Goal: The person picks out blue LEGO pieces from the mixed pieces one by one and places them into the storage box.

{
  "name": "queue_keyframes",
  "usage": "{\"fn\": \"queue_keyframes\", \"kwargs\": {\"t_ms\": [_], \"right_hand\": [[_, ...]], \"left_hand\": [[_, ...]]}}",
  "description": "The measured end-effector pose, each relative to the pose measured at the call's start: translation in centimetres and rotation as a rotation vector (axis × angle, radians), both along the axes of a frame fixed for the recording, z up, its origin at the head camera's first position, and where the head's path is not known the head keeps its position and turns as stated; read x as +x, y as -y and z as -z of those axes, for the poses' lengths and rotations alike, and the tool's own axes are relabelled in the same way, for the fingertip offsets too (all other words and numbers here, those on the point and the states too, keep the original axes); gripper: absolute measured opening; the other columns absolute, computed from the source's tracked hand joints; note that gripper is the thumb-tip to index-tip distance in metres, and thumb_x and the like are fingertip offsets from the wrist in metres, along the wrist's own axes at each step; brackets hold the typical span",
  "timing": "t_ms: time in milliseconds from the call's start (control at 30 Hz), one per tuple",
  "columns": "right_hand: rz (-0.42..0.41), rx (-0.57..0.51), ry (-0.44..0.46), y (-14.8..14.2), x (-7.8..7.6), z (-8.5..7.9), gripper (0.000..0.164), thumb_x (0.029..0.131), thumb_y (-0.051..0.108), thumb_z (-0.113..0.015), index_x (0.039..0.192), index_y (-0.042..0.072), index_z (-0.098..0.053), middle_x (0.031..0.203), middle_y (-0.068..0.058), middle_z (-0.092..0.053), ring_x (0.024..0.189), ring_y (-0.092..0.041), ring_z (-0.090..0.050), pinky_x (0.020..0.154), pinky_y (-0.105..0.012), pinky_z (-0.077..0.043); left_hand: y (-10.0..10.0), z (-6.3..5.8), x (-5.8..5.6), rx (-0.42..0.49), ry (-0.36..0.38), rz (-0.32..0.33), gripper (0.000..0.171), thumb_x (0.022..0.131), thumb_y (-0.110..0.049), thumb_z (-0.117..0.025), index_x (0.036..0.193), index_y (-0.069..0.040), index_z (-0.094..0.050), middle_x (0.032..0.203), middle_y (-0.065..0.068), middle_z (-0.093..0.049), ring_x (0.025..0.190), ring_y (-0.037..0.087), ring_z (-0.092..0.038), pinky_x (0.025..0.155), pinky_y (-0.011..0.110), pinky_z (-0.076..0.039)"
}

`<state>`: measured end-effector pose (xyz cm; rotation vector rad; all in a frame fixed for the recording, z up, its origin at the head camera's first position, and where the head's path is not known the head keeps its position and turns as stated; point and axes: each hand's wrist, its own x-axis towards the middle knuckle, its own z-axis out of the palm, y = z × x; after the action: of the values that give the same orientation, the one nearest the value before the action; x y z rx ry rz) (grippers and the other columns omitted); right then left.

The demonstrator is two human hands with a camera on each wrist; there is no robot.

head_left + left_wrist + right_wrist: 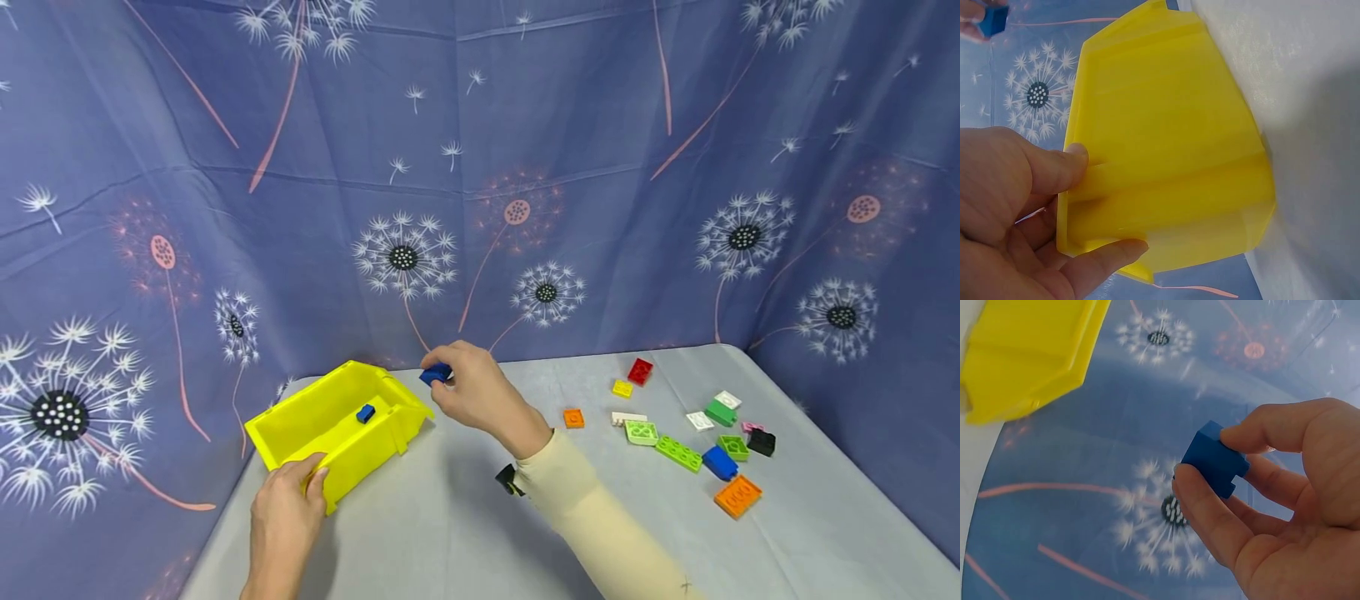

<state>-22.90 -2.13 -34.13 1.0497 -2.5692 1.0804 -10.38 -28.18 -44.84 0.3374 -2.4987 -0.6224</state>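
Note:
My right hand (480,392) pinches a blue toy brick (1213,459) between thumb and fingers, raised above the table just right of the yellow bin (360,462). The same brick shows small at the top left corner of the left wrist view. My left hand (288,508) grips the bin's near rim at its left end, thumb and fingers around the edge in the left wrist view. Inside the bin lies a small blue brick (365,413), near its right end. The bin's open top faces up in the head view.
Several loose bricks lie on the table's right side, among them an orange brick (738,497), a blue brick (720,463), a lime brick (678,453), a red brick (640,372) and a black brick (762,442). A dandelion-printed cloth (630,217) hangs behind the grey table (420,542).

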Motion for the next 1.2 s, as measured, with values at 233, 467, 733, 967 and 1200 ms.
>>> {"fn": "queue_keyframes", "kwargs": {"t_ms": [233, 467, 733, 967, 1200], "right_hand": [[-0.087, 0.052, -0.100, 2.7, 1.5, -0.4, 0.026, 0.095, 0.007, -0.066, 0.119, 0.011, -0.074, 0.114, -0.004, -0.070, 0.095, -0.014, -0.064, 0.076, -0.016, -0.053], [-0.136, 0.079, -0.184, 5.5, 2.3, -0.6, 0.023, 0.095, 0.010, -0.070, 0.118, 0.010, -0.075, 0.112, -0.002, -0.072, 0.102, -0.011, -0.065, 0.084, -0.013, -0.054], [-0.167, 0.153, -0.219, 8.4, 3.0, 0.2, 0.022, 0.095, 0.009, -0.069, 0.115, 0.012, -0.075, 0.111, 0.002, -0.072, 0.100, -0.010, -0.065, 0.083, -0.011, -0.052], [-0.142, 0.207, -0.208, 10.7, 2.7, 1.3, 0.022, 0.093, 0.011, -0.072, 0.114, 0.014, -0.077, 0.108, 0.005, -0.074, 0.096, -0.008, -0.063, 0.080, -0.011, -0.050], [-0.124, 0.230, -0.206, 12.5, 1.6, 2.9, 0.019, 0.093, 0.012, -0.073, 0.111, 0.013, -0.077, 0.103, 0.006, -0.075, 0.084, -0.002, -0.062, 0.073, -0.007, -0.047]], "left_hand": [[-0.1, 0.0, 0.0, -0.002, -0.013, 0.009, 0.025, 0.092, -0.004, -0.075, 0.117, -0.001, -0.077, 0.108, 0.022, -0.075, 0.104, 0.046, -0.067, 0.089, 0.062, -0.053], [0.0, 0.1, 0.0, -0.007, -0.034, 0.009, 0.025, 0.091, -0.003, -0.076, 0.116, -0.001, -0.077, 0.107, 0.021, -0.076, 0.104, 0.045, -0.068, 0.088, 0.061, -0.053], [0.0, 0.1, 0.0, -0.019, -0.020, 0.005, 0.025, 0.091, -0.005, -0.076, 0.116, -0.001, -0.077, 0.106, 0.020, -0.076, 0.102, 0.044, -0.068, 0.088, 0.061, -0.053], [0.1, 0.1, 0.0, -0.025, -0.023, 0.014, 0.025, 0.092, -0.005, -0.076, 0.116, -0.001, -0.077, 0.105, 0.020, -0.076, 0.101, 0.045, -0.068, 0.086, 0.061, -0.054], [0.0, 0.3, 0.0, -0.016, -0.028, 0.013, 0.025, 0.092, -0.005, -0.076, 0.116, -0.001, -0.077, 0.105, 0.019, -0.076, 0.102, 0.044, -0.068, 0.086, 0.061, -0.054]]}}
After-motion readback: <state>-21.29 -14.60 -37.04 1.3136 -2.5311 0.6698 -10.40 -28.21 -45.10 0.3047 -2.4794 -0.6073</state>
